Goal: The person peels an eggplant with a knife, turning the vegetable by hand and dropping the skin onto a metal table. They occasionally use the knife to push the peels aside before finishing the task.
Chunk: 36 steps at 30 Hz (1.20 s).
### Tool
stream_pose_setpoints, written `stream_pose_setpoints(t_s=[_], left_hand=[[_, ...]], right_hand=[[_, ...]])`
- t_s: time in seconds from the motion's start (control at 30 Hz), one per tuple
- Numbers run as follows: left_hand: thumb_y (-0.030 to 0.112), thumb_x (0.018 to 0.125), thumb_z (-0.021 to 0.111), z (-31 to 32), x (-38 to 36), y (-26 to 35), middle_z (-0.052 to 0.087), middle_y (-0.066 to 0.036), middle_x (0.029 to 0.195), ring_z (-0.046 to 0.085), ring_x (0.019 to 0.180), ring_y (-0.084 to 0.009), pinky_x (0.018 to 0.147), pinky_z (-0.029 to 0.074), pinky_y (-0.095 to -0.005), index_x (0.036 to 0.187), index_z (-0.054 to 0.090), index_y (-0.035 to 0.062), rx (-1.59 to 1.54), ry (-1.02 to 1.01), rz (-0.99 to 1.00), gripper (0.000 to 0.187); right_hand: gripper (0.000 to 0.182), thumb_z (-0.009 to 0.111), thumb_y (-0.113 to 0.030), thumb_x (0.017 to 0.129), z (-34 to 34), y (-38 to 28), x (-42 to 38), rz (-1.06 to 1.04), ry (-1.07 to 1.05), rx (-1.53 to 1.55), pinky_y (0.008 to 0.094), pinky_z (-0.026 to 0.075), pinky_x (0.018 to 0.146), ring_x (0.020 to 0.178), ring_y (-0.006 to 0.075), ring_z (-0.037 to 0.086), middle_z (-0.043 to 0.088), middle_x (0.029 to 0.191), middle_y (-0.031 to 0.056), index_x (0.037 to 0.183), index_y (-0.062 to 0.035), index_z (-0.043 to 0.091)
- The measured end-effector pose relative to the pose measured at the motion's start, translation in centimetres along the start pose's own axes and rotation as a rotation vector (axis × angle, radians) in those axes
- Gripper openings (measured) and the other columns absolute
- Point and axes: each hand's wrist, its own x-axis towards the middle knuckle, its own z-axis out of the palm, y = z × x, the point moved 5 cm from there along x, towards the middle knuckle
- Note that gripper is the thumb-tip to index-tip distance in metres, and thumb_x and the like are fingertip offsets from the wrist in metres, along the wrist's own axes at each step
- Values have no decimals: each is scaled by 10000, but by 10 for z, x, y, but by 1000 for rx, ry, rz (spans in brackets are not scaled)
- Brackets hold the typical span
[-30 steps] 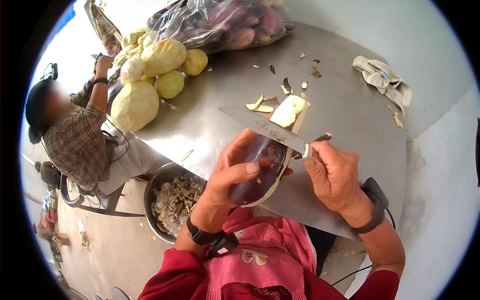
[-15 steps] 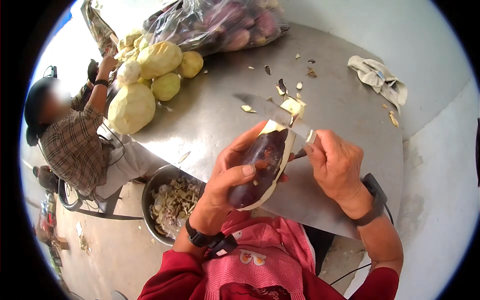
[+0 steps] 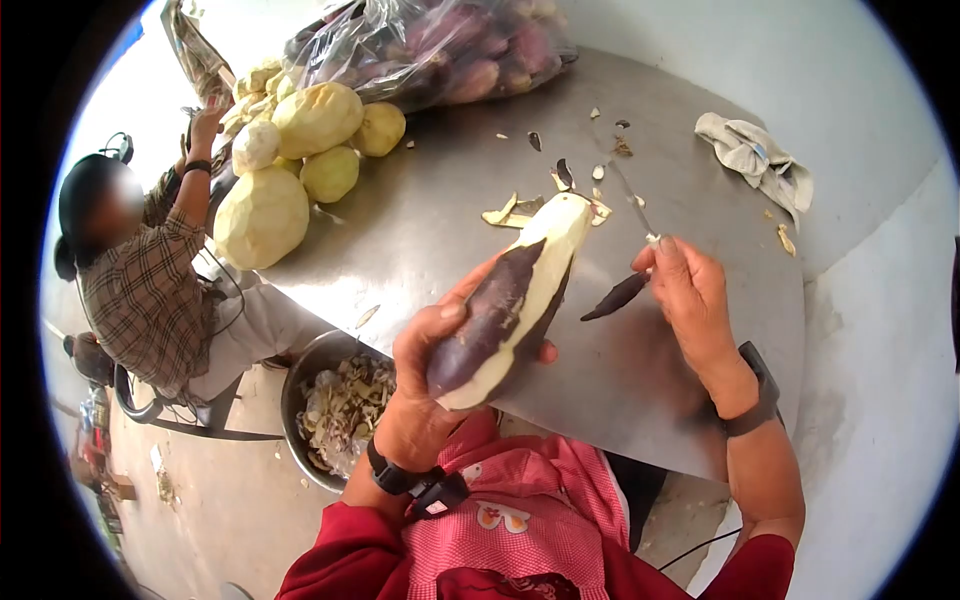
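Observation:
My left hand [image 3: 415, 375] is wrapped round a large purple eggplant [image 3: 488, 318], tilted with its peeled pale end up and away from me. Pale peeled bands run along it between strips of dark skin. My right hand [image 3: 692, 300] grips a knife [image 3: 632, 190] to the right of the eggplant, blade pointing away and apart from it. A dark, pointed strip that looks like peel [image 3: 616, 297] hangs by the fingers of that hand. Peel scraps [image 3: 507, 212] lie on the metal table [image 3: 440, 190] beyond the eggplant.
Peeled pale vegetables [image 3: 262, 215] are piled at the table's left, near a clear plastic bag [image 3: 450, 55] of purple eggplants. A cloth [image 3: 757, 165] lies far right. Below the left edge stands a metal bowl [image 3: 292, 400] of peelings. A seated person [image 3: 145, 290] works at left.
The knife has left the eggplant and moved right, its blade now turned away. The eggplant has shifted slightly toward me and rolled, showing another peeled band. More peel lies on the table.

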Motion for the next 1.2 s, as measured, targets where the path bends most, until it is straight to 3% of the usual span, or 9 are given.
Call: stream_pose_setpoints(t_s=[0.13, 0.27, 0.43, 0.57, 0.73, 0.9, 1.03, 1.1, 1.2], left_hand=[[274, 755, 553, 0, 4, -4, 374, -250, 1378, 422, 1241, -417, 908, 478, -551, 1415, 254, -30, -283, -13, -68, 786], [282, 792, 528, 5, 5, -9, 352, -275, 1385, 368, 1270, -460, 870, 495, -587, 1413, 239, -32, -275, -13, -70, 754], [297, 792, 535, 1, 4, -12, 401, -321, 1320, 455, 1197, -452, 822, 542, -502, 1399, 247, -56, -259, -84, -99, 759], [317, 793, 541, 5, 5, -10, 463, -346, 1239, 532, 1118, -432, 755, 574, -422, 1379, 272, -79, -227, -100, -82, 757], [309, 809, 535, 6, 4, -10, 467, -332, 1241, 518, 1132, -434, 738, 577, -453, 1372, 285, -80, -220, -69, -46, 728], [287, 820, 523, 1, 4, -10, 444, -330, 1267, 483, 1150, -474, 724, 575, -504, 1366, 303, -73, -276, -16, -82, 690], [303, 800, 544, 4, 2, -11, 431, -321, 1286, 468, 1154, -492, 730, 571, -525, 1345, 335, -81, -240, -123, -176, 698], [345, 795, 538, 1, -2, -14, 447, -295, 1291, 501, 1153, -423, 774, 544, -549, 1322, 366, -93, -114, -26, -253, 707], [495, 832, 477, -3, -2, -13, 435, -266, 1326, 472, 1196, -403, 832, 494, -593, 1342, 357, -81, -108, -53, -236, 778]], right_hand=[[312, 523, -278, 952, 11, -17, -14, -209, 24, -134, 267, 373, 488, 493, 147, 477, 488, 568, 57, 800, -9, 564], [205, 583, -227, 911, 20, -33, -23, -507, 28, -436, 311, 410, 472, 518, 238, 555, 542, 611, 72, 854, -36, 536], [198, 620, -217, 881, 22, -38, -24, -604, 55, -564, 349, 431, 471, 545, 284, 583, 573, 654, 85, 859, -54, 510], [207, 578, -227, 911, 9, -31, -12, -511, 175, -647, 360, 426, 473, 548, 284, 586, 565, 629, 88, 841, -46, 509], [244, 530, -253, 945, 0, -16, -4, -423, 236, -498, 338, 415, 482, 512, 243, 552, 558, 603, 93, 834, -36, 527], [284, 531, -290, 958, 3, -6, -5, -217, 68, -15, 226, 351, 530, 577, 58, 400, 481, 609, -39, 963, -17, 610], [309, 543, -311, 954, 4, -13, -7, -106, -36, 163, 196, 313, 534, 593, 29, 357, 425, 646, -80, 989, -13, 621], [329, 553, -331, 948, 10, -15, -9, -62, -65, 286, 188, 284, 517, 580, 17, 324, 403, 643, -86, 971, -9, 617], [343, 564, -347, 939, 9, -9, -6, 34, -151, 293, 184, 267, 472, 548, 7, 330, 407, 626, -80, 933, -7, 601]])
